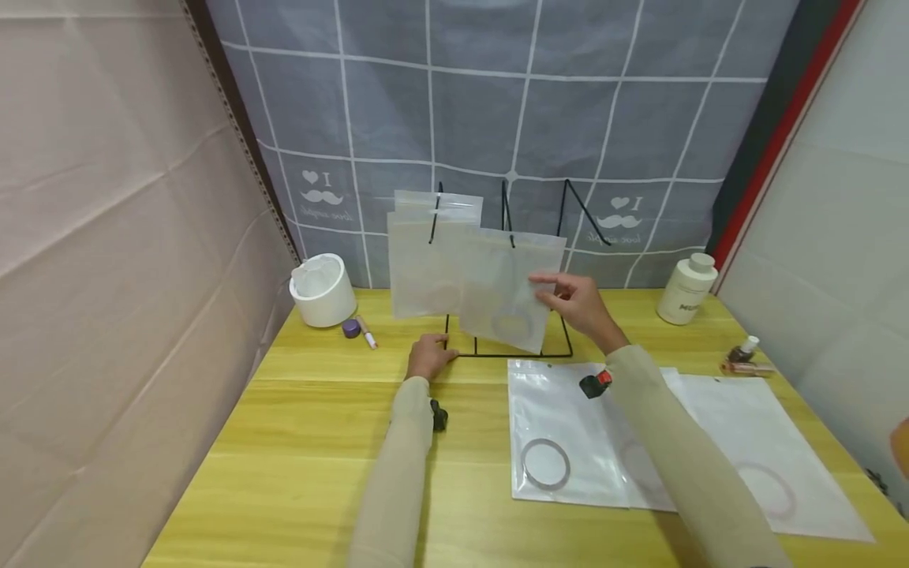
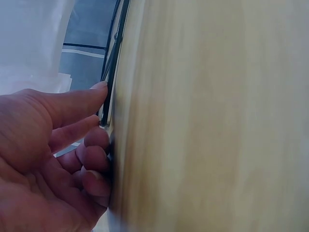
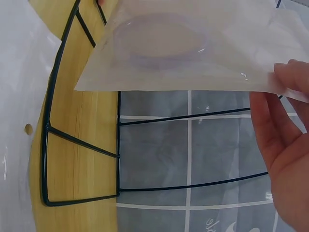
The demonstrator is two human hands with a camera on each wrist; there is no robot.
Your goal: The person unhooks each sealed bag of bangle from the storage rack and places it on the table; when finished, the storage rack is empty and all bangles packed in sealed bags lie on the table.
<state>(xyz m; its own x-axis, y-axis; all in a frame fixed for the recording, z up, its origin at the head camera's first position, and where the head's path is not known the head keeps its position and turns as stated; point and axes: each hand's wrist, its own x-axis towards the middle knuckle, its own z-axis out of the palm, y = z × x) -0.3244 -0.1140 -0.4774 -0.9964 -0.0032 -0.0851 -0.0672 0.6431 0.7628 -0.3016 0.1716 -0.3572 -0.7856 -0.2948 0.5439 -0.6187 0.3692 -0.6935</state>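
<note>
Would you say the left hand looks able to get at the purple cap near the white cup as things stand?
Probably yes. The left hand rests on the base of the wire rack, and the purple cap lies just to its left on bare table, with only a small pen beside it and nothing between.

The wire rack (image 1: 508, 353) is thin black metal rod, smooth and slightly glossy. The frosted pouch (image 1: 506, 289) hung on it is translucent matt plastic, while the pouches lying flat (image 1: 561, 430) gleam glossier. The table (image 1: 312, 442) is pale yellow wood, smooth with fine grain. The checked backdrop (image 1: 497, 102) is soft grey cloth
</note>
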